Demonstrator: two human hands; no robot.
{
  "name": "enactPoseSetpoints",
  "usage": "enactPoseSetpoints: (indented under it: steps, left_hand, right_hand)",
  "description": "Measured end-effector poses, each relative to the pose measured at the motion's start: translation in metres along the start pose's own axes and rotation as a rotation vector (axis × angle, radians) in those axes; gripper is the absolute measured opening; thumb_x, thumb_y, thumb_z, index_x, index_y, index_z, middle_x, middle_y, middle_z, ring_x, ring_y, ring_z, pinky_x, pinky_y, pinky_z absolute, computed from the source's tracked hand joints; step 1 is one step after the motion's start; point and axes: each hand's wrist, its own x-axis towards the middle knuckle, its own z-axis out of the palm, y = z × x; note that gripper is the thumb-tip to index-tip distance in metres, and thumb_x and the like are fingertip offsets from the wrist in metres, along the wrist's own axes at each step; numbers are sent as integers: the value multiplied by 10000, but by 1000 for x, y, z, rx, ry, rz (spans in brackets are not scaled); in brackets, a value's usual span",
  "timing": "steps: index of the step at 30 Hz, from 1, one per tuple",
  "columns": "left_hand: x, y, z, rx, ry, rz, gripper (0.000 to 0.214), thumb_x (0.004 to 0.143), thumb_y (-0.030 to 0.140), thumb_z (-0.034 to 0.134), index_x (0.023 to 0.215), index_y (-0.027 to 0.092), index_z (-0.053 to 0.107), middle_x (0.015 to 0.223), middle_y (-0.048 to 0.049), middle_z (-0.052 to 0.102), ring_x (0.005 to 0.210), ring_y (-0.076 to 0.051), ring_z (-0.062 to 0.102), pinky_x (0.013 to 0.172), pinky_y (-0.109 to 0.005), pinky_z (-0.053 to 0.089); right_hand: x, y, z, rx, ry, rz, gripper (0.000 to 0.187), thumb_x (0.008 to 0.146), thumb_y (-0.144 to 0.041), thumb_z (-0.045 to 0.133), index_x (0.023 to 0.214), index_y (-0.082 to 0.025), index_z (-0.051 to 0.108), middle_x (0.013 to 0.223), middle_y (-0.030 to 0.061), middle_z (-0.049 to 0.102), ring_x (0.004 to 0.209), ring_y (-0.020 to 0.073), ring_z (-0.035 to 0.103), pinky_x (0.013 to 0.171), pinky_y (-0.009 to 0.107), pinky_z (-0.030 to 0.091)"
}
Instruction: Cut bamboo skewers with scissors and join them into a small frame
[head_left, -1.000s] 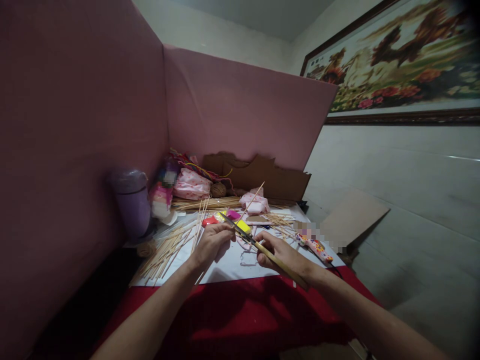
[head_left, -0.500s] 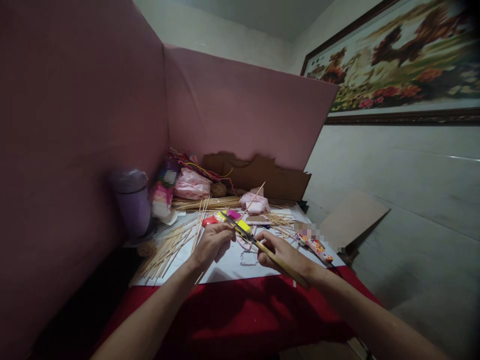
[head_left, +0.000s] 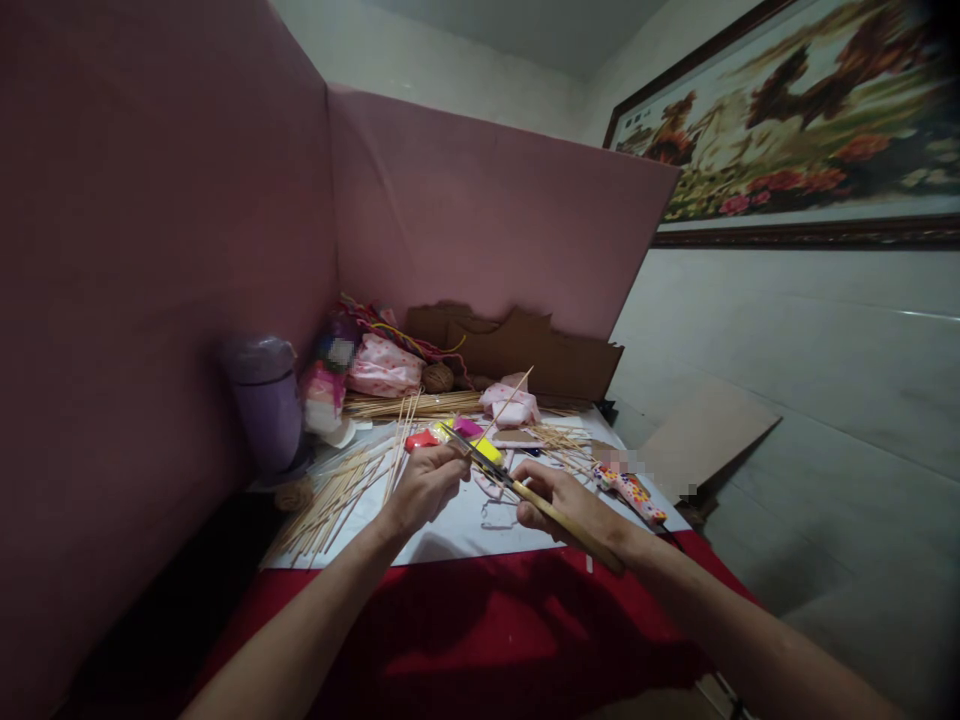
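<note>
My left hand (head_left: 429, 490) is closed around the lower end of a thin bamboo stick (head_left: 513, 395), which slants up and to the right. My right hand (head_left: 562, 500) grips scissors with long yellowish handles (head_left: 574, 528). The dark scissor blades (head_left: 480, 456) point up and left, meeting the stick close to my left fingertips. Whether the blades are pressed together on the stick is too small to tell. Behind the blades lie a yellow packet (head_left: 491, 450), a magenta packet (head_left: 468, 427) and a red packet (head_left: 421, 439).
Many loose sticks (head_left: 337, 500) cover the left of the white sheet (head_left: 457, 545) on a red cloth (head_left: 450, 640). A purple tumbler (head_left: 268, 410) stands far left. A patterned glue gun (head_left: 630, 492) lies at right. Torn cardboard (head_left: 525, 350) and pink panels (head_left: 480, 220) rise behind.
</note>
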Motion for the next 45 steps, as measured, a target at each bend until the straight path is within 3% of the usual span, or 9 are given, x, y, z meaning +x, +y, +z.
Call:
enactPoseSetpoints:
  steps: [6,16,23,31,38,45]
  left_hand:
    - [-1,4,2,-9,-17,6,203,661,310,565,549,152,507,332,102,290,271,-16,212,318,-180,110]
    - [1,-2,-1,56,-28,49,261,711,387,562,606,152,515,342,101,300,276,-26,222,315,-181,129]
    - [5,-11,-2,199,119,220,296,757,395,584,612,147,517,436,54,434,391,-43,371,391,-167,261]
    - [4,-2,-10,-161,-88,-90,354,648,424,694,584,153,475,369,102,299,293,-6,192,293,-147,89]
    - [2,3,-12,-337,-242,-220,452,576,356,751,507,180,340,361,115,264,259,10,149,250,-128,109]
    - [1,-2,-18,-431,-397,-308,307,599,275,728,568,154,447,345,109,293,245,4,153,242,-122,143]
  right_hand:
    - [-2,3,2,-2,44,28,457,664,-581,662,793,-185,474,593,-47,465,519,83,348,463,204,268]
    - [-4,-4,8,-32,120,49,444,631,-545,706,788,-190,491,589,-28,562,555,130,494,502,230,335]
    - [-2,7,16,-207,253,-23,372,684,-484,687,833,-206,490,596,-47,537,535,115,442,495,225,305]
    - [-3,8,17,-217,242,-82,387,658,-428,719,873,-211,481,601,-68,480,536,100,383,509,214,298]
    - [-5,8,15,-182,172,-93,378,648,-342,727,894,-209,473,598,-80,445,544,95,386,514,207,299]
    - [-7,5,13,-213,164,-140,390,640,-378,736,877,-214,473,575,-85,394,531,88,342,500,204,284]
